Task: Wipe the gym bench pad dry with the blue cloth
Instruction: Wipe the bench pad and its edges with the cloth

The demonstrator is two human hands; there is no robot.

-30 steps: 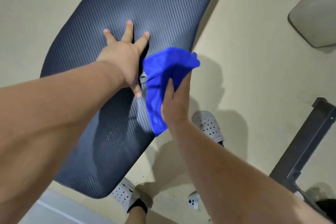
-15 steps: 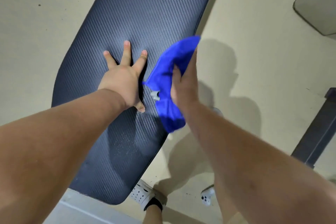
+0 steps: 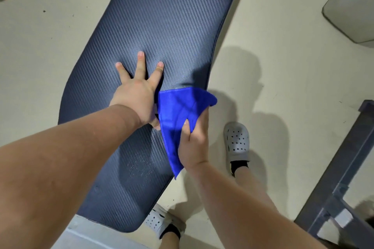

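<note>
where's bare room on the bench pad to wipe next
Bare: the far stretch of the bench pad beyond the left hand, and a near strip between the left forearm and the pad's right edge. Crowded: mid-pad, where the left hand presses beside the blue cloth in the right hand.

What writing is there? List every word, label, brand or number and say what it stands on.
None can be read.
The bench pad shows only a woven texture, the blue cloth is plain, and the grey shoes show holes but no brand.
</note>
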